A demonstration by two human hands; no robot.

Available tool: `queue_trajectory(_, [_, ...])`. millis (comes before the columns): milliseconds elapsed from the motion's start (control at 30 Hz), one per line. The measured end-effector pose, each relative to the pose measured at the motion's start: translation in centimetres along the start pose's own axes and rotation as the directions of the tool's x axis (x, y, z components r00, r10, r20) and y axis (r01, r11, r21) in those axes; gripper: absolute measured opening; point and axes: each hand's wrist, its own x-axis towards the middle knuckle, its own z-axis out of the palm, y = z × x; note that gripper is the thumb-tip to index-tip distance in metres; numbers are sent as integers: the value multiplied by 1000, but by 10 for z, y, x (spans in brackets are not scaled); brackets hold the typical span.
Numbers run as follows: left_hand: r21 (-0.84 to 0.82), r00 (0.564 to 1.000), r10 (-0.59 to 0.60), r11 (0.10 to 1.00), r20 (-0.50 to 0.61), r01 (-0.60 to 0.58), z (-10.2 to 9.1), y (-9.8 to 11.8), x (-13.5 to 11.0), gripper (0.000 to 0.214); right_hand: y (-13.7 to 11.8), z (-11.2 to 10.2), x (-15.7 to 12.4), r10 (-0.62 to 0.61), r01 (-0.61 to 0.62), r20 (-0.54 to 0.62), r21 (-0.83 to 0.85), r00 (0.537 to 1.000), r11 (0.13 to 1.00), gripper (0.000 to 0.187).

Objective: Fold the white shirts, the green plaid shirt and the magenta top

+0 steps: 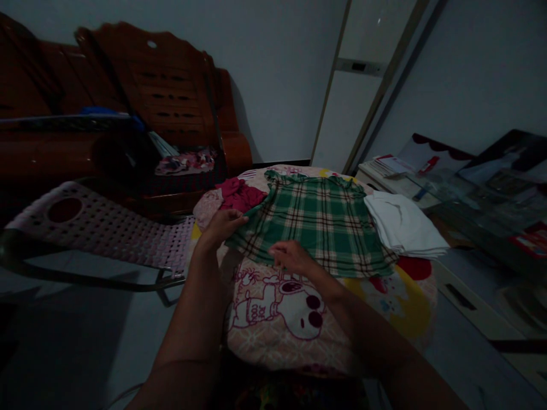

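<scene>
The green plaid garment, spread on the cloth-covered counter, is seemingly being straightened: its edge is pinched by the left hand; whether any is held by the curled right hand cannot be told. Even tension seems called for next.

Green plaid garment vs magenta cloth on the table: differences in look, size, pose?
Look: the green plaid garment is checked with pale and dark lines; the magenta cloth looks plain.
Size: the garment covers far more of the table than the bunched cloth does.
Pose: the garment is spread out mostly flat, while the cloth lies crumpled.
Shared: both are fabric, lying on the same patterned table cover.
</scene>
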Motion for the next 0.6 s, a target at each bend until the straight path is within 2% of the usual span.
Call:
queue_trajectory(67, [-68,996,60,996,61,-56,18,15,2,36,4,-6,3,89,-61,-92,272,992,960,27])
queue_trajectory(133, [-100,980,150,985,130,-138,44,28,2,29,9,-13,5,141,-33,-185,488,973,872,35])
queue_trajectory(200, [-112,942,241,969,234,-220,73,36,-2,21,18,-22,6,185,12,-256,613,949,790,41])
queue_trajectory(233, [-115,906,275,961,321,-252,87,38,-6,18,23,-25,6,203,30,-288,640,936,768,41])
queue_trajectory(333, [-163,740,297,954,604,-250,114,39,-12,14,38,-34,5,219,68,-367,629,904,774,34])
queue_trajectory(367, [-174,702,283,959,653,-225,118,38,-11,15,42,-36,4,222,61,-372,617,901,785,30])
queue_trajectory(400, [-179,691,264,964,673,-195,118,37,-7,16,46,-37,3,229,44,-364,609,903,792,26])
queue_trajectory(433, [-180,708,240,971,664,-160,118,35,-1,17,48,-37,2,238,24,-348,606,907,795,22])
queue_trajectory(500, [-204,816,187,975,547,-87,113,31,21,17,50,-37,1,256,-10,-316,613,914,790,18])
queue_trajectory(567, [-267,948,115,963,297,-34,108,25,49,13,50,-35,1,277,-24,-307,630,911,776,22])
queue_trajectory(600, [-304,983,64,953,173,-8,106,22,64,13,50,-34,2,291,-29,-311,635,905,772,24])
